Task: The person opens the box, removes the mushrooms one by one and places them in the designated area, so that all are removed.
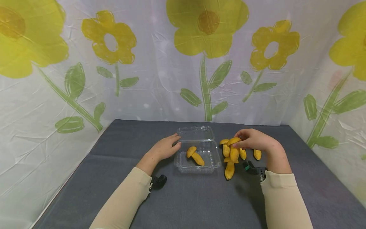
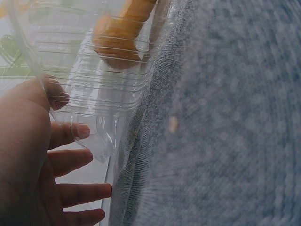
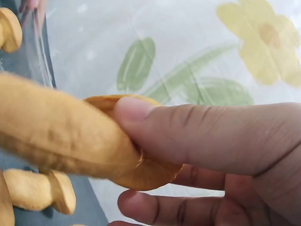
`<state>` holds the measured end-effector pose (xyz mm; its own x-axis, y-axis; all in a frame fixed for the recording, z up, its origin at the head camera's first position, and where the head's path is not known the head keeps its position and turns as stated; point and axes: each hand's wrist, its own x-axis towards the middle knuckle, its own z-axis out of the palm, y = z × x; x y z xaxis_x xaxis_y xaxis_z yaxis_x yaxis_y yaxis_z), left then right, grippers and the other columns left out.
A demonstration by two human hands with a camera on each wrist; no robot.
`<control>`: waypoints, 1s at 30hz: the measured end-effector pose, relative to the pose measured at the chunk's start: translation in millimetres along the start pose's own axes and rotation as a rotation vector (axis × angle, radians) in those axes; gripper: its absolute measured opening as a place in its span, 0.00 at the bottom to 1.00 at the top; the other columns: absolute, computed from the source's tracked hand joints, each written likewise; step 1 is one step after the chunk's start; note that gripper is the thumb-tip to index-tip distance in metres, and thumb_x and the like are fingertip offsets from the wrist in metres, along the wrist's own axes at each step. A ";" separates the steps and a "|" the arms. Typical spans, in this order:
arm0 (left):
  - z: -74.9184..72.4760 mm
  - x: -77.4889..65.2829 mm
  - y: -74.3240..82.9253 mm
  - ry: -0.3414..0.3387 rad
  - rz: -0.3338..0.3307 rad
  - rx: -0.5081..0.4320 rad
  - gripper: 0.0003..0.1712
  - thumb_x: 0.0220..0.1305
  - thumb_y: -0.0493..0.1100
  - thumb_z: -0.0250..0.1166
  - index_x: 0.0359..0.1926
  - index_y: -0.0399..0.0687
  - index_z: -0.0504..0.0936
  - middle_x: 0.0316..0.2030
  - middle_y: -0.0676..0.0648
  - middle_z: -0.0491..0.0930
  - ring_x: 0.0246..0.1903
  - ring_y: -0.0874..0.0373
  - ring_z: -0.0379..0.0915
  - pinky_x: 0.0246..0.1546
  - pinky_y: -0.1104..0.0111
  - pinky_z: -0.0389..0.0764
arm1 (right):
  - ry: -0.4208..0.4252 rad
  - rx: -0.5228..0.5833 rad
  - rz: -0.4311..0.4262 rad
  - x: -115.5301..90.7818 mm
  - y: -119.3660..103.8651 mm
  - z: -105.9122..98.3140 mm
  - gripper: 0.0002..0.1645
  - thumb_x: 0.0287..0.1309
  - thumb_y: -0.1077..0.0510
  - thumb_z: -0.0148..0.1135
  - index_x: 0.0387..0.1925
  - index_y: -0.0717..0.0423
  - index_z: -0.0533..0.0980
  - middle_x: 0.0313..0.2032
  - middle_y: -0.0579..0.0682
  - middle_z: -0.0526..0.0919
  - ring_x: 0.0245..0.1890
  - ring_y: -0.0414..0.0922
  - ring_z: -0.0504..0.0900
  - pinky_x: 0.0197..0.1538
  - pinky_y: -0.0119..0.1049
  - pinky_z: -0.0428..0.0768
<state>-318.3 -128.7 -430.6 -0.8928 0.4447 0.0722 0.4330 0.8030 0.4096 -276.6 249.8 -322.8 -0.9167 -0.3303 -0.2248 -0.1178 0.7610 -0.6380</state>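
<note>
My right hand (image 1: 255,139) pinches a yellow toy mushroom (image 1: 234,154) by its cap, above the other mushrooms at the right. Close up in the right wrist view, the thumb (image 3: 155,125) presses on the underside of the cap and the thick stem points left. A clear plastic clamshell box (image 1: 197,170) lies with its lid (image 1: 195,133) folded back. One mushroom (image 1: 197,158) lies inside it. My left hand (image 1: 163,148) is at the box's left side, thumb against the clear plastic (image 2: 89,89) and fingers extended beside it.
Several more mushrooms lie right of the box, among them one in front (image 1: 229,171) and one near the right wrist (image 1: 257,155). A dark grey cloth (image 1: 183,203) covers the table. Behind hangs a white flower-printed curtain (image 1: 154,79).
</note>
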 end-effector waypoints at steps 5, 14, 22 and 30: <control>0.5 -0.5 -0.6 0.004 0.005 0.001 0.34 0.80 0.56 0.47 0.77 0.43 0.66 0.78 0.40 0.57 0.75 0.43 0.56 0.73 0.46 0.60 | -0.043 0.033 0.006 -2.7 12.5 -4.0 0.30 0.66 0.49 0.69 0.59 0.66 0.75 0.43 0.53 0.82 0.39 0.51 0.78 0.43 0.42 0.81; 0.1 -1.4 0.0 0.002 0.007 -0.012 0.33 0.80 0.55 0.47 0.77 0.43 0.66 0.78 0.40 0.57 0.75 0.42 0.55 0.74 0.46 0.59 | -0.108 0.076 0.108 -4.7 33.5 -9.0 0.34 0.65 0.52 0.70 0.62 0.71 0.72 0.51 0.58 0.81 0.46 0.54 0.82 0.56 0.57 0.81; 0.4 -1.1 0.6 0.005 0.003 -0.007 0.33 0.80 0.56 0.47 0.77 0.43 0.66 0.78 0.40 0.57 0.75 0.43 0.56 0.74 0.46 0.60 | -0.158 0.081 0.211 2.4 47.0 -4.9 0.29 0.62 0.55 0.73 0.58 0.67 0.74 0.42 0.53 0.83 0.36 0.45 0.80 0.47 0.47 0.84; -0.2 -1.1 1.2 0.006 0.008 -0.011 0.33 0.80 0.55 0.47 0.77 0.43 0.66 0.77 0.39 0.58 0.75 0.42 0.56 0.73 0.46 0.60 | -0.165 0.098 0.255 8.2 54.7 4.1 0.22 0.62 0.56 0.74 0.53 0.61 0.76 0.36 0.51 0.81 0.30 0.45 0.75 0.39 0.39 0.81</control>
<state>-316.8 -128.2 -430.0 -0.8902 0.4483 0.0812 0.4386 0.7950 0.4190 -289.0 286.5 -362.6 -0.8369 -0.2283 -0.4975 0.1522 0.7760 -0.6121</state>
